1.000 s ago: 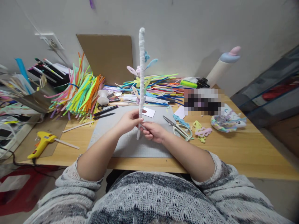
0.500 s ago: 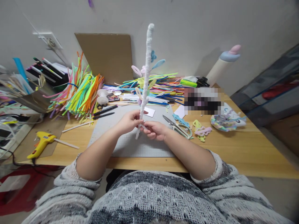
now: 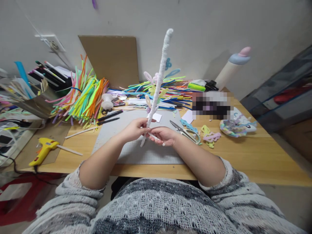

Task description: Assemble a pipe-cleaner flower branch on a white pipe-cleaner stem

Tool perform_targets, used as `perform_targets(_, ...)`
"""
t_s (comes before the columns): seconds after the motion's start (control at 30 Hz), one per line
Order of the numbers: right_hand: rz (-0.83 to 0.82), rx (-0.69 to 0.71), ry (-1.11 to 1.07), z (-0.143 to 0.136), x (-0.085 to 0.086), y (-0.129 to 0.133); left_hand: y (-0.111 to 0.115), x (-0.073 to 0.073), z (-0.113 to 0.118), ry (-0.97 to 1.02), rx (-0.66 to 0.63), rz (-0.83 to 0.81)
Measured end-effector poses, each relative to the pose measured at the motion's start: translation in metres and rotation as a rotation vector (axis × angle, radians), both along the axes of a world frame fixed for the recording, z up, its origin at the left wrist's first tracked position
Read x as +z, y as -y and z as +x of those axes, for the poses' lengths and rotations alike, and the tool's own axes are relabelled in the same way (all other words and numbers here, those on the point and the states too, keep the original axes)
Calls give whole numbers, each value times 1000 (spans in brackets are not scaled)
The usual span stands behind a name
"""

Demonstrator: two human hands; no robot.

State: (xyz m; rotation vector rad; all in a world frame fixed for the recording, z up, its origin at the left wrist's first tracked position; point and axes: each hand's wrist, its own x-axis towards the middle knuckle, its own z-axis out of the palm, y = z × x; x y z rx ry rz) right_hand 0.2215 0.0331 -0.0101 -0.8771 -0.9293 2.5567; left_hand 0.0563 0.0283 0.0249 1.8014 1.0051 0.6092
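Observation:
A long white wrapped stick rises over the grey cutting mat, its top leaning right. Small pastel loops and flower shapes stand out from it, among them a blue flower and a pink one. My left hand is closed round the lower part of the stick. Beside it, my right hand has curled fingers on a short white strip that runs off the stick's lower end toward the palm.
Scissors and fuzzy coloured pieces lie right of the mat. At the left are a yellow glue gun, black pens and a bundle of coloured stems. Cardboard leans on the wall.
The stick's top has tilted right and slightly down. My right hand has shifted slightly right, and more of the white strip shows across its fingers.

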Motion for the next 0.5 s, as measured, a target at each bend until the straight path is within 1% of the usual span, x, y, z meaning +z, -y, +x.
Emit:
perform_targets(0.1,-1,-10,39,-1,0,1,1,-1,0,2,-4,18)
perform_targets(0.27,13,-44,101,-3,0,3,1,0,1,-95,5,103)
perform_targets(0.43,105,-89,127,-2,2,6,2,0,0,-89,7,131)
perform_targets(0.5,162,-78,123,-1,3,6,1,1,-1,-79,-1,116)
